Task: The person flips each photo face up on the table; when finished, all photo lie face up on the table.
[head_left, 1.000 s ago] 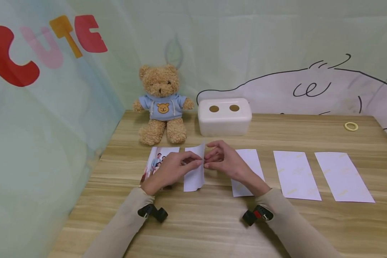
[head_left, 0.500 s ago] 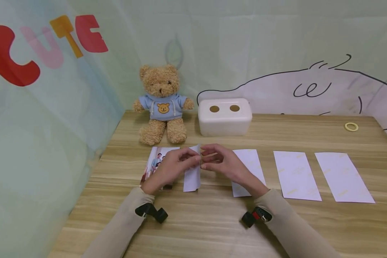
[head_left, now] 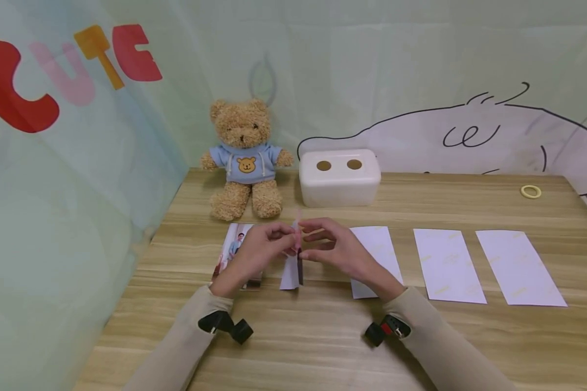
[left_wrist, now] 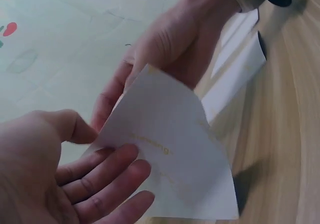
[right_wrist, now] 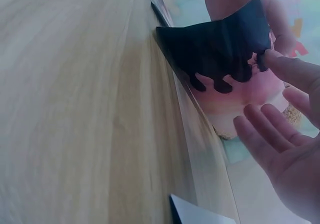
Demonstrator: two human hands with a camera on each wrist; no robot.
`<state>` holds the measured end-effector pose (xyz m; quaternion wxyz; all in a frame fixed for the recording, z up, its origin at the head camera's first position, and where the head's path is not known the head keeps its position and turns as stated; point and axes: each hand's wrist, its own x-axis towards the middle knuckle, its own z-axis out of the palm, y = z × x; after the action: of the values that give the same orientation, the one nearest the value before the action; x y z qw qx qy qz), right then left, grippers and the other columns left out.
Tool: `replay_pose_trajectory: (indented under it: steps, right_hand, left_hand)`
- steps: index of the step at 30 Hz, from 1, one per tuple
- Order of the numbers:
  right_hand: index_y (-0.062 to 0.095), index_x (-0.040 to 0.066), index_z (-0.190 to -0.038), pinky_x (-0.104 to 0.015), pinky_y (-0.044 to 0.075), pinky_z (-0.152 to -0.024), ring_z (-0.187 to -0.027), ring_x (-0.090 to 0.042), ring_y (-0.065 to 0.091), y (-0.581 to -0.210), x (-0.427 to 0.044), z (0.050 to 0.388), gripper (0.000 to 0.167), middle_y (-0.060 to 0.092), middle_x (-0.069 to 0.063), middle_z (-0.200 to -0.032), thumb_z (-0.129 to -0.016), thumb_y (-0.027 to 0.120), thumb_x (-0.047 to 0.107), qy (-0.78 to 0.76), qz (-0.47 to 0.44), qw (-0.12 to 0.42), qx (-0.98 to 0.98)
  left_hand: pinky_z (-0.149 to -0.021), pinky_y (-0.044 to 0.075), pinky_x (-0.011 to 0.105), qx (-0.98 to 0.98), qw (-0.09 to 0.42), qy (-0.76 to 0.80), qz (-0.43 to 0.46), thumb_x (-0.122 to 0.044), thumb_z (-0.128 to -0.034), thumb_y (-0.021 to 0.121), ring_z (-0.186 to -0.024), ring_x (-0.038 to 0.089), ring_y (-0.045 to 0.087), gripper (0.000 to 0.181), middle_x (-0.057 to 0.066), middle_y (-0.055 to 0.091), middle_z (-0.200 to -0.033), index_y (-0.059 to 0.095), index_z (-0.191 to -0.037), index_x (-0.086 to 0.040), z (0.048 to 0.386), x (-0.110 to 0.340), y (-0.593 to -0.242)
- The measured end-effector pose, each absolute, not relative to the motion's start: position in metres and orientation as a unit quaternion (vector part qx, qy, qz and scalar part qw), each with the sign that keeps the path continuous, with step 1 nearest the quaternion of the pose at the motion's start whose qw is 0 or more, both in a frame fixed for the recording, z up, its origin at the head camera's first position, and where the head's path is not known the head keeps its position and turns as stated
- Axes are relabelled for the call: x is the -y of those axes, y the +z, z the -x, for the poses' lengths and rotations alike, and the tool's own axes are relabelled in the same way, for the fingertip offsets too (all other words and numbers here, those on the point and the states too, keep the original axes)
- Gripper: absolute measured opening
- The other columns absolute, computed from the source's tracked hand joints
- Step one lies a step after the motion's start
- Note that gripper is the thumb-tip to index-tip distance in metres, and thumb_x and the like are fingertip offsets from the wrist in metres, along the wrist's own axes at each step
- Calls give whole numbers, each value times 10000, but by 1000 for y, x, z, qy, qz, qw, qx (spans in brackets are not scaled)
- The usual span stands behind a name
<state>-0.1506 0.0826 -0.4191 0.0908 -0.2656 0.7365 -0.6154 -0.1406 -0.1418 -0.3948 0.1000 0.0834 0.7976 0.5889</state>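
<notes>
A thin card (head_left: 289,276) is held up on edge above the tabletop (head_left: 318,347), between the two hands, just right of the left one and just left of the right one. The left hand (head_left: 266,244) grasps it, pinching its upper part between thumb and fingers, with several fingertips spread over the white back, which carries faint yellow print. The right hand (head_left: 337,247) is loose and clasps nothing: its thumb tip touches the card at the upper edge, while its other fingers stand apart, a little bent, facing the printed side. That side shows pink with a dark area in dripping shapes. The card is bowed; whether its lower edge touches the tabletop, I cannot tell.

On the left, a family photo (head_left: 231,247) lies face up, partly covered by the left hand and forearm. On the right lie three white cards: the first (head_left: 379,244) partly under the right wrist, the second (head_left: 450,265) and third (head_left: 520,267) farther right, well clear of both hands. On the far side, a teddy bear (head_left: 244,163) in a blue hoodie sits left of a white box (head_left: 339,190) with two round holes, and a yellow ring (head_left: 530,196) lies far right
</notes>
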Motion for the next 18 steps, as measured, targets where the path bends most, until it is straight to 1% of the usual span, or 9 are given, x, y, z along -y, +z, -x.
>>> replay_pose_trajectory:
  steps: [5, 9, 13, 18]
  right_hand:
    - [622, -16, -1391, -481, 567, -986, -1204, -370, 671, -417, -82, 150, 517, 645, -177, -1378, -911, 811, -35, -632, 261, 74, -726]
    - [629, -27, -1379, -472, 570, -982, -1185, -371, 681, -415, -83, 150, 479, 659, -189, -1343, -926, 782, -50, -632, 252, 65, -730]
    - [641, -37, -1356, -483, 570, -979, -1166, -376, 687, -416, -85, 151, 431, 673, -206, -1305, -944, 769, -37, -624, 243, 54, -740]
    - [663, -33, -1318, -462, 569, -983, -1155, -363, 687, -419, -88, 154, 374, 687, -198, -1270, -965, 774, 24, -609, 213, 42, -763]
  left_hand:
    - [-711, 633, 407, -799, 69, 596, -41, -78, -984, 657, -742, 173, 721, 211, 112, 767, -894, 752, -1108, 63, 136, 139, -386]
    - [-664, 627, 369, -796, 71, 601, -27, -72, -981, 661, -706, 170, 712, 202, 102, 759, -869, 750, -1107, 58, 135, 139, -383]
    - [-645, 622, 350, -793, 72, 605, -23, -80, -985, 661, -683, 167, 711, 202, 98, 758, -851, 745, -1108, 56, 135, 140, -382]
    - [-644, 619, 356, -778, 63, 624, -24, -80, -999, 657, -666, 165, 702, 207, 92, 748, -846, 715, -1117, 80, 137, 144, -380]
